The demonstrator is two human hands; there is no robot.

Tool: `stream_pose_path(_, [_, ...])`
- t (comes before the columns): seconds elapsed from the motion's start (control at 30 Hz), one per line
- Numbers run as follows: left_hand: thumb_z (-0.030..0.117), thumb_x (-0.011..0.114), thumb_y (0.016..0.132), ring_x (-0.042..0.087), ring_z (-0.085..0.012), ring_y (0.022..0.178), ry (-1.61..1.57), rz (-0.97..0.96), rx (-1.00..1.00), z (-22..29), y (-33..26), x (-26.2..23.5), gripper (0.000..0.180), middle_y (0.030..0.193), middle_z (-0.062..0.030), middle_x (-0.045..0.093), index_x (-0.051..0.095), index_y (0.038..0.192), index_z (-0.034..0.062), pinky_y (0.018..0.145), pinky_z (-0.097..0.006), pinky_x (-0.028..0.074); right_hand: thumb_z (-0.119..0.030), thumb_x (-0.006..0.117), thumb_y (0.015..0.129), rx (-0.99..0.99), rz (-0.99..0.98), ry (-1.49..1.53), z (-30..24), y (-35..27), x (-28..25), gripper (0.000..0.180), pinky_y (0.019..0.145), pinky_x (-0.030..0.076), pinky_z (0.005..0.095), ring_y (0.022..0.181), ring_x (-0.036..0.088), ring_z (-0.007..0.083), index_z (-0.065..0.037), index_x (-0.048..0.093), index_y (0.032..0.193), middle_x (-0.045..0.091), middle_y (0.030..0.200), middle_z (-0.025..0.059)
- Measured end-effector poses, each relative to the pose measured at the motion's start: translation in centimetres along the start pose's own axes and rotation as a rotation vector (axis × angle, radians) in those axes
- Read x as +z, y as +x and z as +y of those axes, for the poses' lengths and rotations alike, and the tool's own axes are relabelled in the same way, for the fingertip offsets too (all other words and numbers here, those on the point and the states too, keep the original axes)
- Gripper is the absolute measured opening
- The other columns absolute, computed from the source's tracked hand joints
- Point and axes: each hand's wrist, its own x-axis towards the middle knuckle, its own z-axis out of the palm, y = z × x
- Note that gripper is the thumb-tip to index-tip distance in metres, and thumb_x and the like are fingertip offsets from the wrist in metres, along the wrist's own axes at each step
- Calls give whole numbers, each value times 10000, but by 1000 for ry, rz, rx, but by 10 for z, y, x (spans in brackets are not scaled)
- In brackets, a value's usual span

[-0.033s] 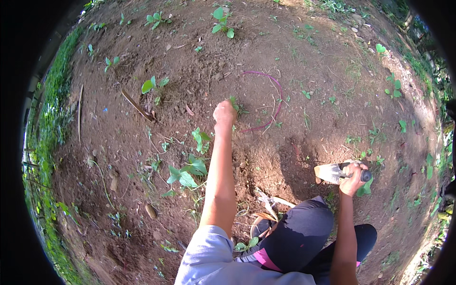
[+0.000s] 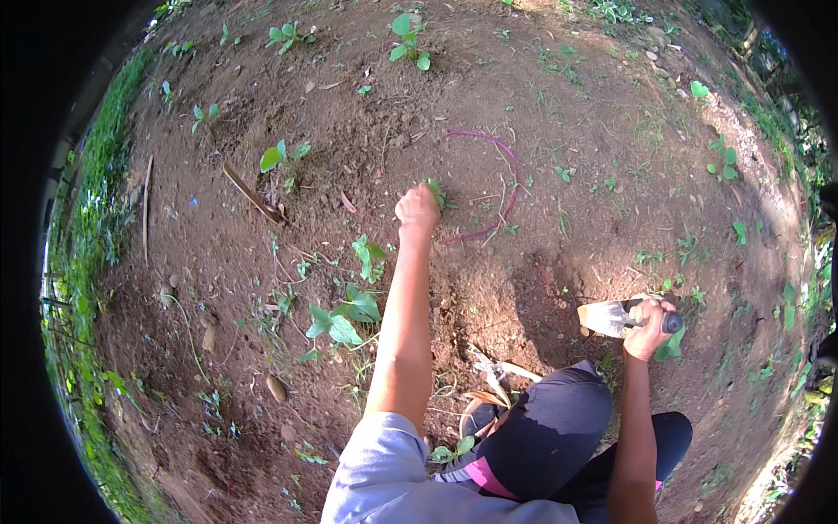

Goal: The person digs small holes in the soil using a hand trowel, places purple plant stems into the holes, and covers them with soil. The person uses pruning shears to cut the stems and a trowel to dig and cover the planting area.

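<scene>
"At nine o'clock, near the rim, see green grass [image 2: 98, 196] bordering brown soil [image 2: 196, 271]. Toward ten, find a brown stick [image 2: 248, 190] lying flat, with a small seedling [image 2: 272, 160] close by on its two-o'clock side."

"And farther right?"

"Toward eight from centre, notice a broad-leaved plant [image 2: 339, 325], just left of the outstretched forearm. Then, just above centre toward twelve, come to the left hand [image 2: 417, 208], back uppermost."

"Holding anything?"

"Can't tell for certain. Looks curled in a loose fist, with fingertips hidden beneath; can't say whether pinching the weed tuft [image 2: 440, 196] or only touching. Can see that tuft poking out on the hand's two-o'clock side, low on the soil."

"Next?"

"Between one and two, spot a pink cord [image 2: 517, 172] curving over the ground, bowed toward three. Down at five, see a bent knee [image 2: 559, 406] in dark cloth."

"And the trowel [image 2: 611, 318]?"

"Just past three, with blade pointing to nine. Held by its dark handle in the right hand [image 2: 647, 327], grip wrapped firmly round. Behind that, toward four, glimpse a green leaf [image 2: 670, 347]."
</scene>
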Motion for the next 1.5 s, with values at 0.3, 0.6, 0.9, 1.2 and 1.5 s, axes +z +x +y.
stream_pose_path(0.3, [133, 603, 788, 653, -362, 740, -177, 196, 134, 8, -5, 38, 102, 780, -168, 660, 619, 873, 79, 654, -451, 507, 15, 544, 834, -6, -27, -31, 5, 3, -2, 147, 476, 367, 281, 501, 399, 118, -58, 417, 836, 437, 631, 38])
stream_pose_path(0.6, [171, 631, 792, 644, -384, 718, -193, 388, -67, -3, -36, -11, 124, 720, -185, 651, 630, 846, 60, 621, -460, 507, 12, 536, 814, 53, -92, -73, -1, 13, 2, 150, 483, 379, 303, 497, 403, 130, -50, 400, 801, 424, 604, 42])
stream_pose_path(0.9, [245, 577, 842, 643, -405, 857, -249, 98, -189, -19, -57, 13, 253, 885, -242, 657, 668, 859, 9, 761, -464, 516, 15, 544, 805, 36, -170, -76, 4, 14, 0, 169, 482, 387, 299, 501, 426, 127, -55, 390, 795, 450, 634, 60])
stream_pose_path(1.2, [144, 524, 888, 650, -387, 888, -74, 63, -133, 20, -22, 8, 220, 866, -229, 658, 499, 1081, 40, 733, -457, 530, 2, 553, 821, 103, -127, 0, 2, 23, -8, 179, 483, 365, 287, 500, 407, 115, -60, 391, 779, 422, 612, 28])
stream_pose_path(1.5, [110, 566, 821, 625, -382, 840, -296, 297, -44, 33, -29, 36, 103, 927, -167, 637, 544, 919, 91, 689, -476, 491, -15, 537, 840, 93, -166, -15, 2, 21, -8, 171, 475, 350, 282, 492, 386, 114, -69, 382, 792, 405, 592, 27])
